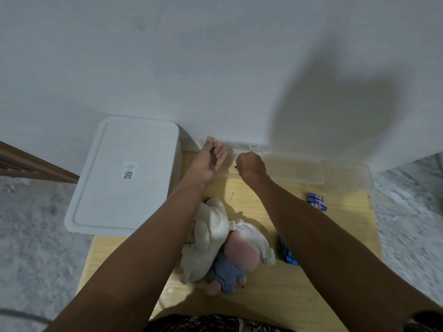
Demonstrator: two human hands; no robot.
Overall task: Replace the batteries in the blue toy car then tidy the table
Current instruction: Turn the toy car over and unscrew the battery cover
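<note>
White storage bin (124, 173): smooth plastic, rounded corners, lid on with a small code label. It covers the table's far-left corner, hangs over the left edge and stands against the wall.

Table (275, 293): pale wood, grain running left to right. Bare wood lies open along the near edge and between the two forearms.

Left hand (211, 161): raised at the left end of the clear box, fingers straight and close together, tips at the box's far-left rim. A thin dark rod seems to lie along the fingers; hold uncertain.

Soft toys (223, 245): a heap at table centre; cream plush, a pink rounded part, blue cloth. Matte and lumpy.

Clear box (299, 168): thin transparent plastic, long and low along the far edge against the wall, lid open.

Right hand (251, 165): over the box's near rim, fingers curled tight, a small dark tip showing at the fist.

Blue toy car (288, 255): near the right forearm, mostly hidden by it; long axis runs far-left to near-right, front end cannot be told.

Batteries (317, 201): three blue and white cylinders side by side, near the right edge, lying crosswise.
</note>
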